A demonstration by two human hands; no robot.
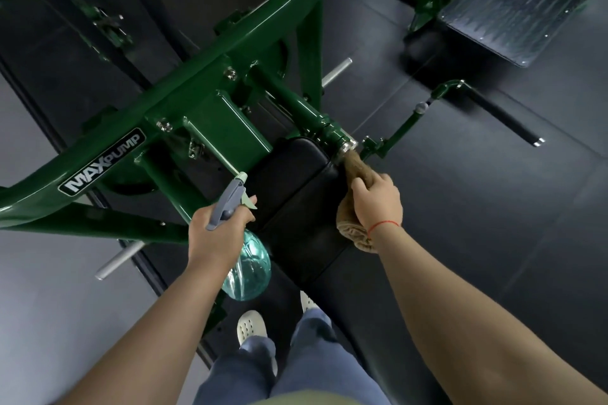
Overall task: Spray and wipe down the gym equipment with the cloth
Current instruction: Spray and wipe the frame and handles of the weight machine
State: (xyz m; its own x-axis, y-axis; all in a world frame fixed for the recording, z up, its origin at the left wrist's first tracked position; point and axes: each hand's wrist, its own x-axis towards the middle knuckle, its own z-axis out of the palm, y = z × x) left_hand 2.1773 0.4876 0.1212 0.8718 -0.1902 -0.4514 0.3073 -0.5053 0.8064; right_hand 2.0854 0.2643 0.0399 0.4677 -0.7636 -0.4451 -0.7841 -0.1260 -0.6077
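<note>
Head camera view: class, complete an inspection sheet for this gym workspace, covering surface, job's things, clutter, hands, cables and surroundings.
Surface: black pad on green frame.
Job's things: spray bottle beside the pad's left edge; brown cloth at its right edge.
Clutter: nothing seen.
Hands: left hand grips the spray bottle; right hand grips the cloth.
Cables: nothing seen.
Surroundings: dark floor; ridged foot plate upper right.

A red string [383, 225] circles the wrist just behind the right hand [378, 204]. Below it and nearer the body, white perforated clogs [251, 327] and blue jeans [296, 365] stand on dark rubber floor tiles [493, 240]. Far beyond that hand sits a ridged metal footplate [506, 10]. Pale grey flooring [49, 289] lies left of the left hand [218, 233].
</note>
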